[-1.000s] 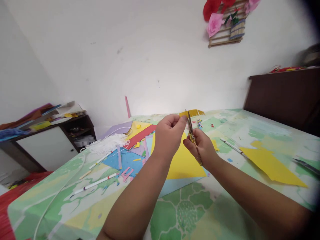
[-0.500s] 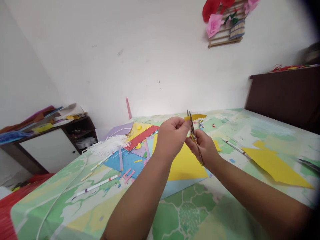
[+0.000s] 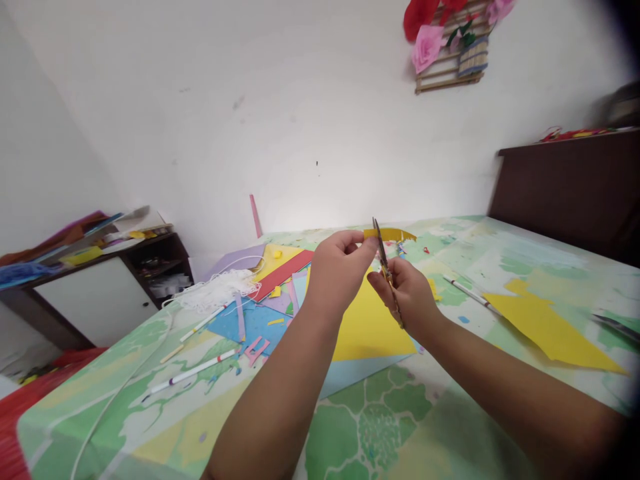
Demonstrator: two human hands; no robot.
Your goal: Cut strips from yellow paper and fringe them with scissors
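Note:
Above the middle of the table, my left hand (image 3: 341,265) pinches one end of a narrow yellow paper strip (image 3: 400,235) between thumb and fingers. My right hand (image 3: 407,293) is wrapped round the handles of a pair of scissors (image 3: 382,252), whose blades point up and away from me. The blades, close together, cross the strip just right of my left fingertips, and the strip's free end reaches out to the right. Beneath my hands lies a large yellow sheet (image 3: 370,330) on top of a light blue sheet (image 3: 345,379).
Left of my arms are a white cord bundle (image 3: 223,290), a red strip (image 3: 283,275), a blue sheet (image 3: 225,325) and a white marker (image 3: 193,371). To the right lie a yellow piece (image 3: 545,327), another marker (image 3: 470,293) and a dark blade-like tool (image 3: 615,327).
My left hand has moved slightly left with the strip, and more of it shows beyond the blades. The scissor blades have come closer together.

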